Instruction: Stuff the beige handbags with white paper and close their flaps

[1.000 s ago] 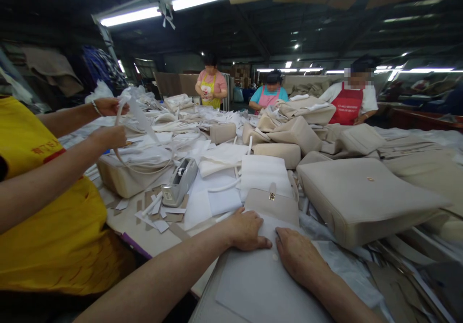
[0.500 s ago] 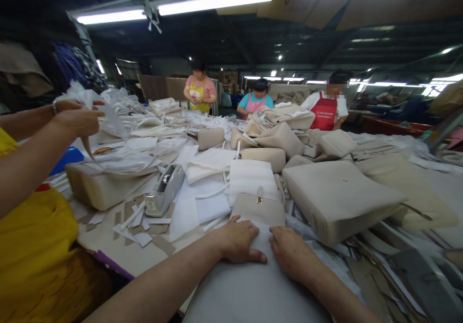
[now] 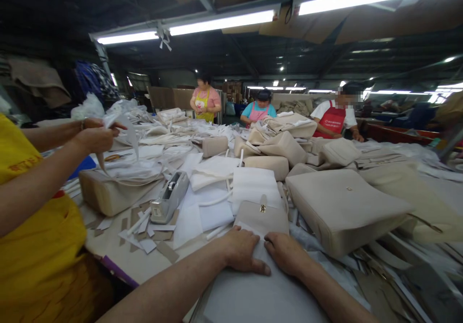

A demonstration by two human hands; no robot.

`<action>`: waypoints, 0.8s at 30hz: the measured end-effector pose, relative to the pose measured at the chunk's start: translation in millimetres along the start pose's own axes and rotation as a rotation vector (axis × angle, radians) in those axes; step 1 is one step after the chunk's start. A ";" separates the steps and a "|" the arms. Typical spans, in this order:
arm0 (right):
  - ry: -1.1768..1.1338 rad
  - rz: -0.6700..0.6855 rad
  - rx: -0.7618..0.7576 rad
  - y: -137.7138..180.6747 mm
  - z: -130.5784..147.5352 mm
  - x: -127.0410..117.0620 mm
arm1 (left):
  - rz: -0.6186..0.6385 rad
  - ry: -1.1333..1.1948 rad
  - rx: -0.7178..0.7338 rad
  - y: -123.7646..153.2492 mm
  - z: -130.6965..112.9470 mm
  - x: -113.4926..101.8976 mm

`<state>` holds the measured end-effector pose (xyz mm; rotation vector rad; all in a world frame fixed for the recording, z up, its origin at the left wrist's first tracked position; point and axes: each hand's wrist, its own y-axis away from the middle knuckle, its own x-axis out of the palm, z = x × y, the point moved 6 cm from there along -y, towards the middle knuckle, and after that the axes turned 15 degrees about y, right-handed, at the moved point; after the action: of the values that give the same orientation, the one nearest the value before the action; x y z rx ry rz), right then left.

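1. White sheet (image 3: 264, 296): under both hands' fingers, atop beige bag (image 3: 277, 221); bag's 1 gold clasp (image 3: 263, 208) just beyond fingertips.
2. L hand (image 3: 243, 249): fingers spread flat on sheet. R hand (image 3: 285, 253): fingers loosely bent, resting on sheet. Slim gap btwn.
3. Room: table (image 3: 139, 267) strip + edge left of L fingers; right of R fingers tight, 2nd bag (image 3: 347, 207) nr.
4. 1 tape dispenser (image 3: 170, 197), beyond/left of L fingers.
5. 3 aproned co-workers (image 3: 333, 118) well beyond fingers; 1 co-worker in yellow (image 3: 32, 217), far left.
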<state>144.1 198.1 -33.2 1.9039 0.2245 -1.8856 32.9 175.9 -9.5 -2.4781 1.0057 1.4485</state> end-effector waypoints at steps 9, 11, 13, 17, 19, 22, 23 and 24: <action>-0.015 0.008 0.006 -4.1 -5.5 8.5 | 0.173 -0.119 -0.110 -15.6 -0.7 -2.3; -0.033 0.016 0.011 -5.1 -6.4 9.0 | 0.187 -0.133 -0.109 -16.9 0.7 -1.6; -0.044 0.015 0.022 -5.6 -7.1 8.6 | 0.194 -0.123 -0.109 -17.0 2.2 -1.4; -0.054 0.017 0.045 -6.2 -7.2 8.0 | 0.185 -0.063 -0.119 -16.0 5.0 -1.7; -0.059 0.019 0.049 -6.2 -6.7 7.8 | 0.156 -0.066 -0.118 -15.3 5.6 -2.0; -0.063 0.009 0.054 -5.3 -6.5 7.6 | 0.093 -0.105 -0.118 -12.7 6.2 -2.1; -0.064 0.005 0.054 -5.0 -6.5 7.8 | 0.077 -0.118 -0.117 -11.6 6.4 -1.9; -0.066 0.003 0.052 -4.6 -6.4 8.2 | 0.067 -0.129 -0.118 -10.5 6.6 -1.6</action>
<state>148.4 203.3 -42.3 1.8703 0.1530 -1.9671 33.6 187.5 -14.2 -2.4123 1.0160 1.7117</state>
